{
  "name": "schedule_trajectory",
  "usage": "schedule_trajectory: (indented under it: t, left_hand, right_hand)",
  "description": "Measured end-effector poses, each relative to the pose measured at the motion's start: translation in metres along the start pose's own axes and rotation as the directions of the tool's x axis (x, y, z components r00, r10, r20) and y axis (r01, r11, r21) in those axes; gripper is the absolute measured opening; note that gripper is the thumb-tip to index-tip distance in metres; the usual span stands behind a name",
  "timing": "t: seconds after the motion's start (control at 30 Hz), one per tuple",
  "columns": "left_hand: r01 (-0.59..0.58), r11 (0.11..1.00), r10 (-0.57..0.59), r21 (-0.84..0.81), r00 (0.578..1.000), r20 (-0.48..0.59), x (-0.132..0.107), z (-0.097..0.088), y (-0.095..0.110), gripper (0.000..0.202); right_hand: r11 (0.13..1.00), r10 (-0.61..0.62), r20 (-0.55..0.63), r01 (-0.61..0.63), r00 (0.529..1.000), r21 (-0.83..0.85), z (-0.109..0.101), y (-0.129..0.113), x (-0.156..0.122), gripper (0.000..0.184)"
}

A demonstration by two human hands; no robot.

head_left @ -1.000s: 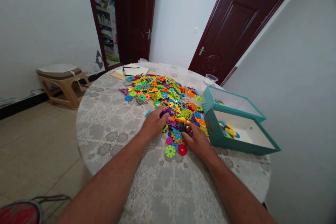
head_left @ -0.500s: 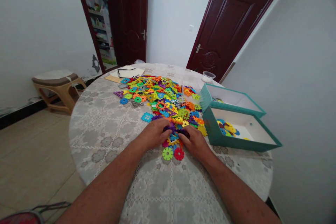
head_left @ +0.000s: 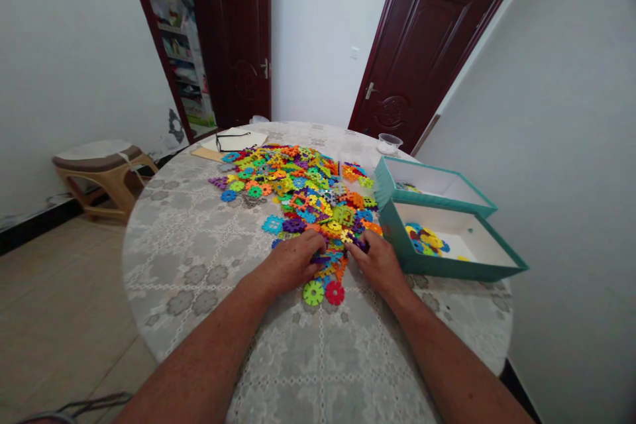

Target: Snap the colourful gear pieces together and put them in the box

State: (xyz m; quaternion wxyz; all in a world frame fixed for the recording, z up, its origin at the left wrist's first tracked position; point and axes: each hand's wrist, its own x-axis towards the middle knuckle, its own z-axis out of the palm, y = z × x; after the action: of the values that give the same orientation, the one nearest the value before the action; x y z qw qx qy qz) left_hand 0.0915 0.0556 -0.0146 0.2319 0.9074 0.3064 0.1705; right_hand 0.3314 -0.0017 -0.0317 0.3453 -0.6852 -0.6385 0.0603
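Observation:
A heap of colourful plastic interlocking pieces (head_left: 303, 179), square and round with notched edges, covers the middle of the table. My left hand (head_left: 293, 260) is at the near end of the heap, its fingers closed on a purple interlocking piece (head_left: 320, 259) seen edge-on. Opposite it, my right hand (head_left: 378, 260) pinches another purple interlocking piece (head_left: 362, 244), partly hidden by the fingers. Between and below the hands lie a green round piece (head_left: 313, 293) and a red round piece (head_left: 334, 293). A blue square piece (head_left: 273, 224) rests left of the heap.
Two green-edged boxes stand at the right; the nearer box (head_left: 457, 268) holds several round pieces, the farther box (head_left: 437, 169) sits behind it. Eyeglasses (head_left: 233, 144) rest on paper at the back left. A clear plastic bowl (head_left: 389, 142) is at the back. A stool (head_left: 102, 179) stands left.
My hands have drawn slightly apart, the left one moving left and a little nearer, the right one outward. The whole view has shifted slightly.

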Motion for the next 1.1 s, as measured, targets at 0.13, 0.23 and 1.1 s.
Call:
schedule_trajectory:
  t: [0.13, 0.23, 1.1]
  left_hand:
    - [-0.002, 0.997, 0.001, -0.072, 1.000, -0.018, 0.001, 0.005, -0.006, 0.051]
    - [-0.023, 0.991, 0.018, -0.132, 0.999, -0.038, 0.002, 0.006, -0.010, 0.041]
    - [0.239, 0.871, -0.324, -0.428, 0.936, -0.136, 0.002, -0.025, -0.003, 0.024]
  right_hand:
    - [1.000, 0.004, -0.061, -0.003, 0.998, 0.019, -0.005, 0.002, 0.001, 0.036]
    - [0.997, -0.015, -0.056, 0.019, 0.998, 0.070, -0.005, -0.002, -0.001, 0.028]
    - [0.970, -0.131, 0.348, 0.193, 0.928, -0.150, -0.013, -0.029, -0.022, 0.049]
